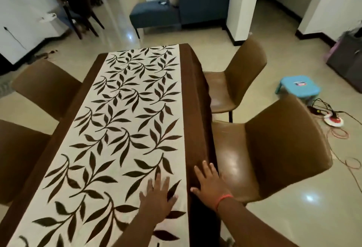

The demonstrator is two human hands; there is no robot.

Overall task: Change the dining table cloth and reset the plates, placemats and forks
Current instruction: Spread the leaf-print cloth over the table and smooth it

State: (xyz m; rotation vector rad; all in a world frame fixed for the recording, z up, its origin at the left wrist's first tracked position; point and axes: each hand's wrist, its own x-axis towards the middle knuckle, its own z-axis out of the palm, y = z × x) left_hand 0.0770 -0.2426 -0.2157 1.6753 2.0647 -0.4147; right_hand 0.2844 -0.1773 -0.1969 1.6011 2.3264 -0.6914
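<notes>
A table cloth (pixel 125 121) with a cream middle panel of dark leaves and brown borders covers the dining table. My left hand (pixel 157 197) lies flat on the cream panel near the table's right side, fingers straight and spread. My right hand (pixel 208 183), with an orange band at the wrist, presses flat on the brown border at the table's right edge, where the cloth hangs down. No plates, placemats or forks are in view.
Brown chairs stand around the table: two on the right (pixel 274 152) (pixel 237 78), two on the left (pixel 45 86) (pixel 17 158). A blue stool (pixel 299 87) and cables (pixel 337 121) lie on the floor at right. A blue sofa (pixel 176 9) with a person sits beyond.
</notes>
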